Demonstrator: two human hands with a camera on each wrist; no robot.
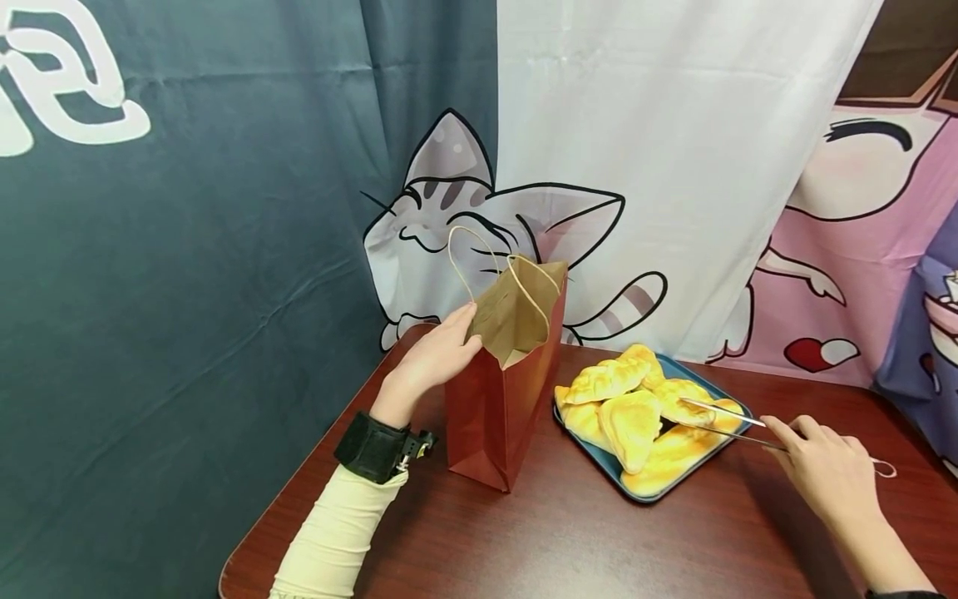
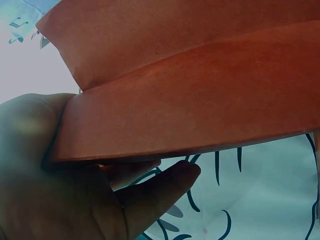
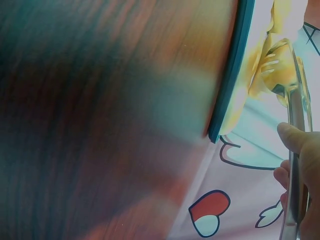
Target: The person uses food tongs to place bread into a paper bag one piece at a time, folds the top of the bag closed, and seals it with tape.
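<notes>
**Bag in the left hand, tongs on bread in the right**

On my head feed, the left hand [image 1: 436,356] grips the upper edge of a red paper bag [image 1: 527,403] — fingers along its outer side, thumb at the rim. The bag stands upright just to the right of that hand, its brown mouth facing up and its cord handles [image 1: 451,256] rising beyond the fingertips. The left wrist view shows the bag's side panel close against the palm.

The right hand [image 1: 831,470] holds metal tongs [image 3: 296,112], thumb on one side and fingers curled round the other. Their tips reach out to the left of that hand and sit about a golden roll [image 1: 677,393]; I cannot tell how firmly they pinch it. The roll lies among other breads [image 1: 629,424] on a blue tray [image 3: 231,70], between the two hands and nearer the right.

Beneath both hands I have a dark red wooden table [image 1: 599,549]; past them hangs a cartoon-printed curtain [image 1: 674,125].
</notes>
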